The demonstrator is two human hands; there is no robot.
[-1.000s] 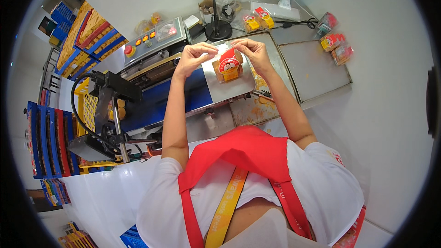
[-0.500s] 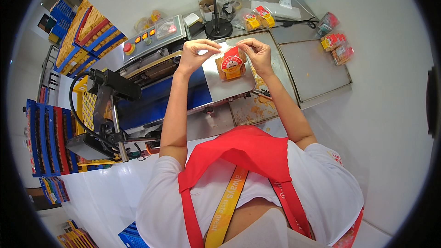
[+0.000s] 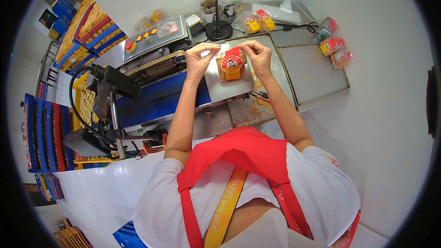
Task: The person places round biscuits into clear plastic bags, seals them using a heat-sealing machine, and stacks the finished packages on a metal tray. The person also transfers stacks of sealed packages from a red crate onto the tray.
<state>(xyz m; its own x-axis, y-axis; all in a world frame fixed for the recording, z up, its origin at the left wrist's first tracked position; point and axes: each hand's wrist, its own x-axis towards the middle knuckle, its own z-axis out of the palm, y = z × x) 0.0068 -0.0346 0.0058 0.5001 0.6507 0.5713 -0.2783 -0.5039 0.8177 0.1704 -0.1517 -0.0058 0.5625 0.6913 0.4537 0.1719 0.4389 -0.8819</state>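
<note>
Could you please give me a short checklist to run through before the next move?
1. Left hand on the bag: ok, pinching its top left corner.
2. Right hand on the bag: ok, pinching its top right corner.
3. Bag's label facing up: ok.
4. Bag's top sealed: cannot tell.
5. Blue belt stopped: cannot tell.
6. Tray free of crumbs: not ok, orange crumbs lie there.

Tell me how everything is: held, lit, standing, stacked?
Clear bakery packet: held by its top corners; sealed or not, cannot tell.
Left hand: pinching the packet's left corner.
Right hand: pinching its right corner.
Orange switches: lit.
Blue conveyor belt: running or stopped, cannot tell.
Black stand: upright.
Blue and red crates: stacked.
</note>
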